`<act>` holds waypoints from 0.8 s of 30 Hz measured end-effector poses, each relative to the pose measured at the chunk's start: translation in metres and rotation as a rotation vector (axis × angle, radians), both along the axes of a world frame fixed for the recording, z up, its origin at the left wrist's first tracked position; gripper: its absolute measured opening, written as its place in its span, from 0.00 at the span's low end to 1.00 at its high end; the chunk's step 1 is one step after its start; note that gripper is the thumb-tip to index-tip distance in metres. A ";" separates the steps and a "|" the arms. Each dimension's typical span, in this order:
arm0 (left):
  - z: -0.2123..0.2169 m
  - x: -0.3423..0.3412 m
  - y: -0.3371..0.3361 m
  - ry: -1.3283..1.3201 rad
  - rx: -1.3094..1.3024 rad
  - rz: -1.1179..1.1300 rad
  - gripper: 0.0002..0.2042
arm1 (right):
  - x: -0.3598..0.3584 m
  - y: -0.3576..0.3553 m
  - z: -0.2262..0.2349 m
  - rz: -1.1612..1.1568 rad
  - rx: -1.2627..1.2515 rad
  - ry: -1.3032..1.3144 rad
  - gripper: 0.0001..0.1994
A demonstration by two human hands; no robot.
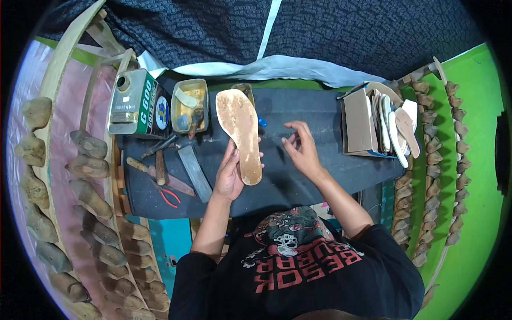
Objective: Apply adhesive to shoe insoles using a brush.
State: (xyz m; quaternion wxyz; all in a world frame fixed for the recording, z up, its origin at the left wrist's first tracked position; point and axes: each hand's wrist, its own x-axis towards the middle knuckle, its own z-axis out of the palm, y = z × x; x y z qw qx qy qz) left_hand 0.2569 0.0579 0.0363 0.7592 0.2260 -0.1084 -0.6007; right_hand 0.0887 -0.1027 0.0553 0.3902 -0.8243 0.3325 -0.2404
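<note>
A brown shoe insole [241, 125] with pale worn patches is upright over the middle of the dark table. My left hand [230, 173] grips it near the narrow heel end, thumb on the front face and fingertips showing at the right edge. To the right of it, my right hand [302, 148] hovers apart from the insole, fingers loosely curled and spread, with nothing in them. Left of my left hand lie a grey sharpening stone [194, 173], red-handled pliers [168, 196], a hammer [160, 166] and a wooden-handled tool [137, 164].
At the back left stand a metal can [125, 109] and a yellowish tub [191, 98] holding a brush. A cardboard box [356, 122] of insoles [394, 128] is at the right. Racks of wooden shoe lasts [88, 200] flank both sides. A dark curtain [320, 32] hangs behind.
</note>
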 end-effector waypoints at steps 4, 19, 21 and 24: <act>0.001 -0.022 0.005 -0.050 -0.017 -0.006 0.30 | -0.025 0.057 0.001 0.106 0.684 -0.199 0.25; -0.019 -0.177 0.026 -0.344 0.369 0.413 0.31 | -0.080 0.020 -0.037 0.582 0.833 -0.171 0.23; -0.028 -0.209 0.037 -0.421 0.482 0.456 0.32 | -0.099 0.022 -0.052 0.645 0.883 -0.143 0.24; -0.038 -0.249 0.053 -0.388 0.589 0.538 0.31 | -0.125 0.034 -0.065 0.712 1.037 -0.073 0.24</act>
